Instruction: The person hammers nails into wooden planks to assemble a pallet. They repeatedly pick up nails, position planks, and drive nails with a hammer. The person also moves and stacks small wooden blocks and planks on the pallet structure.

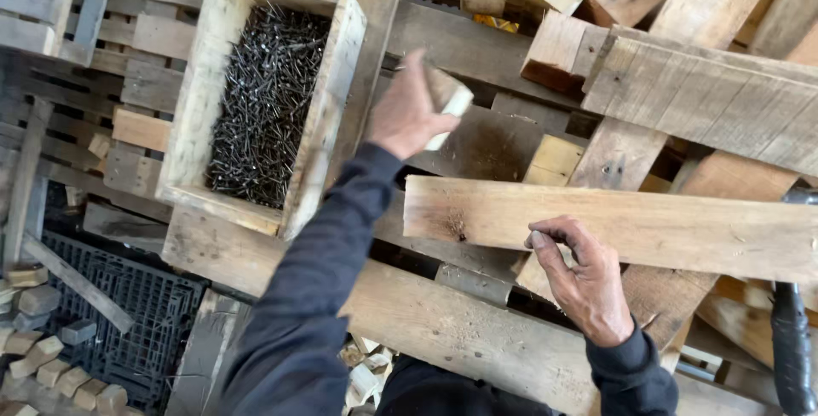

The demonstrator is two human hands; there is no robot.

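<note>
Beside the weathered wooden box of dark nails [266, 105], the left hand [407, 113] gripped a small pale wood block [449, 102], not yet placed; the right hand [584, 275] pinched the long pale plank's [648, 224] edge.

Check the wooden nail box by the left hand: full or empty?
Well filled. The open-topped wooden box holds a dense heap of dark nails covering its floor, though below the rim.

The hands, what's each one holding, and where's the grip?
Left hand grips a small wood block by its near end. Right hand pinches the long plank's near edge.
</note>
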